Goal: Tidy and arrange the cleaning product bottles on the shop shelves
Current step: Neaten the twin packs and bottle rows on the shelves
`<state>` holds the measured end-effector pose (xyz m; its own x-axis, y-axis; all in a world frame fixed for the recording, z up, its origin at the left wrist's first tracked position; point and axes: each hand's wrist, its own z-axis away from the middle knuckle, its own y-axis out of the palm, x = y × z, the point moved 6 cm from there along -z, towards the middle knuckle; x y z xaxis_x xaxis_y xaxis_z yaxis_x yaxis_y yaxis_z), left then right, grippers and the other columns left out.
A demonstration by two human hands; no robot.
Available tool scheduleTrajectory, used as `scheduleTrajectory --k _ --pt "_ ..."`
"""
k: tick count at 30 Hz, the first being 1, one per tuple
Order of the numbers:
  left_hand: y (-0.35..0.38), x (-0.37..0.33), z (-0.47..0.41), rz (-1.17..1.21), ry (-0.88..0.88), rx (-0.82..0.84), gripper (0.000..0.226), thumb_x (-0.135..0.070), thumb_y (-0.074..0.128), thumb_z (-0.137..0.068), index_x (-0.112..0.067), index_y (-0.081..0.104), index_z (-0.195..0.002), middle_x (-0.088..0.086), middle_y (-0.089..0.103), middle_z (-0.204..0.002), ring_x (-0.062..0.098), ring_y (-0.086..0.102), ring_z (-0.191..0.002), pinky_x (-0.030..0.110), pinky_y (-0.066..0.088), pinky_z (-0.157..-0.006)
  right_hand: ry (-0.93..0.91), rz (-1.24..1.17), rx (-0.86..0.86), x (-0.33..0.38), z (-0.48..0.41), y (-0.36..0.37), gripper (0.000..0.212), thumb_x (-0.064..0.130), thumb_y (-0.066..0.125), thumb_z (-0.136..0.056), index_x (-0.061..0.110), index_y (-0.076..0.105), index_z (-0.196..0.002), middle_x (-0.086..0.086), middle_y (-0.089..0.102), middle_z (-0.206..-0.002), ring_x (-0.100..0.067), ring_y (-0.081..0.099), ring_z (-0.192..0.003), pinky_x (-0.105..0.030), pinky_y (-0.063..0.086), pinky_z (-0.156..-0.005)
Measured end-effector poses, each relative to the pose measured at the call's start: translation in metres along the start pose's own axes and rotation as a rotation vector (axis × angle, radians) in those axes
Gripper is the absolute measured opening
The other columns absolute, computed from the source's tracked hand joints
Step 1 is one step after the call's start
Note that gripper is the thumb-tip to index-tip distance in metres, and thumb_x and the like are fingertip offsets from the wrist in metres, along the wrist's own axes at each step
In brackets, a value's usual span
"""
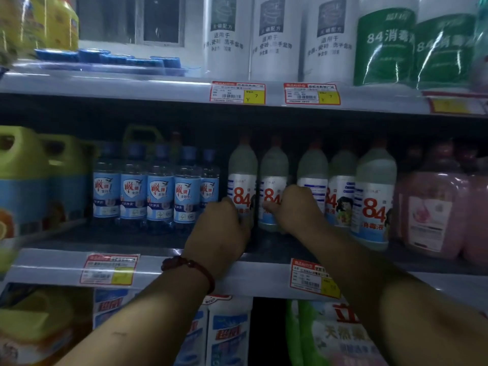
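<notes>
This is a shop, the cleaning aisle by the look of it. Grey shelves run one above another, and printed price tags with barcodes and yellow price boxes sit along their front edges. The goods stand in rows of the same kind: 84 bottles, blue-labelled bottles, pink bottles, green jugs, and tall white bottles up top.

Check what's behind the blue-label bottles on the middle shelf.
Behind the blue-label bottles, the handle end of a yellow-green jug and a dark bottle top show. The row covers their bodies; further back is too dark to tell.
</notes>
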<state>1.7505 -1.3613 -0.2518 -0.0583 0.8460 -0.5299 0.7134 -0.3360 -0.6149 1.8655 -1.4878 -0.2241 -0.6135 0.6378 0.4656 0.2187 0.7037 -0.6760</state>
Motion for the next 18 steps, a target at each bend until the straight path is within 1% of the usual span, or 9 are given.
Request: scheduleTrajectory --k 1,4,6,8,10,13,15,16,18 --pt "0.000 0.000 0.000 0.001 0.007 -0.006 0.035 -0.034 0.064 -0.098 -0.007 0.059 -0.120 0.012 0.065 -0.120 0.026 0.065 -0.105 0.037 0.058 -0.090 0.004 0.015 -0.003 0.000 -0.003 0.002 0.032 0.038 0.070 -0.093 0.008 0.059 -0.090 -0.009 0.059 -0.086 -0.025 0.064 -0.083 -0.029 0.043 -0.069" --pt "0.001 -0.001 0.000 0.019 0.010 -0.003 0.036 -0.033 0.064 -0.099 -0.007 0.058 -0.124 0.011 0.065 -0.122 0.025 0.065 -0.108 0.040 0.058 -0.093 0.025 0.025 0.017 -0.002 -0.011 0.012 0.037 0.038 0.069 -0.094 0.001 0.065 -0.098 -0.016 0.067 -0.094 -0.028 0.067 -0.084 -0.031 0.048 -0.069" --pt "0.002 0.000 0.000 0.031 0.004 0.004 0.037 -0.032 0.064 -0.099 -0.008 0.057 -0.127 0.010 0.064 -0.126 0.025 0.064 -0.113 0.040 0.057 -0.097 0.029 0.008 0.038 -0.001 -0.016 0.016 0.037 0.036 0.069 -0.094 0.000 0.066 -0.102 -0.017 0.069 -0.097 -0.028 0.068 -0.086 -0.031 0.051 -0.070" --pt "0.003 0.000 -0.001 0.023 0.007 0.021 0.037 -0.031 0.063 -0.099 -0.009 0.057 -0.128 0.010 0.063 -0.128 0.026 0.062 -0.115 0.037 0.056 -0.097 0.021 0.045 0.070 -0.001 -0.021 0.020 0.035 0.034 0.067 -0.095 0.001 0.067 -0.108 -0.015 0.068 -0.097 -0.026 0.066 -0.084 -0.028 0.048 -0.064" --pt "0.005 -0.001 -0.002 0.020 0.017 0.044 0.037 -0.031 0.064 -0.099 -0.009 0.058 -0.127 0.011 0.061 -0.129 0.025 0.062 -0.115 0.036 0.055 -0.097 0.018 0.041 0.067 0.000 -0.024 0.022 0.034 0.032 0.067 -0.095 0.001 0.068 -0.109 -0.014 0.068 -0.098 -0.026 0.067 -0.086 -0.029 0.049 -0.065" --pt "0.005 -0.001 -0.001 0.016 0.031 0.054 0.032 -0.033 0.065 -0.098 -0.010 0.060 -0.120 0.012 0.062 -0.124 0.025 0.063 -0.108 0.039 0.057 -0.095 0.018 -0.029 0.040 0.000 -0.026 0.024 0.034 0.033 0.069 -0.094 -0.001 0.069 -0.101 -0.017 0.071 -0.097 -0.028 0.069 -0.086 -0.034 0.056 -0.074" --pt "0.004 -0.001 -0.001 0.022 0.043 0.055 0.029 -0.033 0.066 -0.097 -0.011 0.062 -0.116 0.011 0.064 -0.120 0.025 0.064 -0.105 0.042 0.058 -0.094 0.001 -0.015 0.055 0.002 -0.022 0.022 0.032 0.036 0.068 -0.094 0.005 0.066 -0.086 -0.014 0.068 -0.085 -0.026 0.068 -0.076 -0.033 0.056 -0.068" --pt "0.004 -0.001 0.000 0.030 0.050 0.060 0.028 -0.033 0.066 -0.097 -0.012 0.063 -0.115 0.011 0.065 -0.120 0.024 0.064 -0.105 0.043 0.058 -0.094 -0.016 0.003 0.051 0.003 -0.019 0.017 0.034 0.037 0.067 -0.094 0.009 0.061 -0.077 -0.011 0.065 -0.078 -0.025 0.066 -0.070 -0.031 0.052 -0.063" --pt "0.004 -0.002 0.000 0.051 0.058 0.083 0.025 -0.033 0.067 -0.096 -0.016 0.064 -0.114 0.009 0.065 -0.122 0.023 0.064 -0.108 0.044 0.057 -0.097 -0.078 0.055 -0.042 0.005 -0.009 -0.005 0.040 0.037 0.064 -0.096 0.014 0.051 -0.066 -0.008 0.058 -0.070 -0.022 0.061 -0.064 -0.029 0.045 -0.060"
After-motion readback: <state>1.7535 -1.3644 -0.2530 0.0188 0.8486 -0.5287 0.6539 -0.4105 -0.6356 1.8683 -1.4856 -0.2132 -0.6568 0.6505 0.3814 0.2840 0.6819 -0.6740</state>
